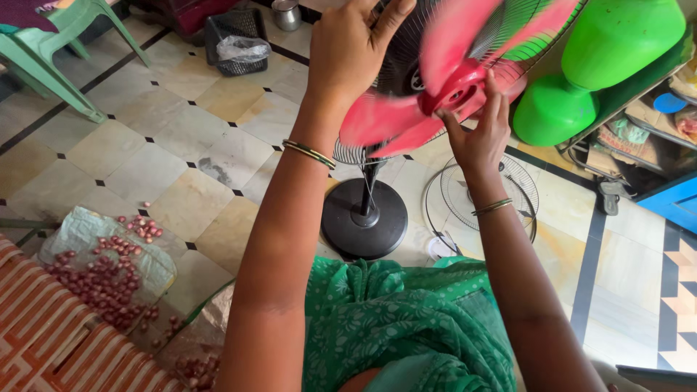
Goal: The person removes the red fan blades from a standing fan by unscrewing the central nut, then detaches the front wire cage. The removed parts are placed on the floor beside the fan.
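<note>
My right hand (479,138) pinches the red fan blade's (435,94) hub from below; my left hand (356,43) grips the rear grille (396,69) beside it

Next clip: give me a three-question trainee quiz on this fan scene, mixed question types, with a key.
1. True or false: the front grille lies on the floor.
2. Which hand touches the pink blade hub? A left hand B right hand
3. What lies spread on the sheet at the lower left?

Key: 1 true. 2 B; the left hand grips the rear grille. 3 small red onions.
</note>
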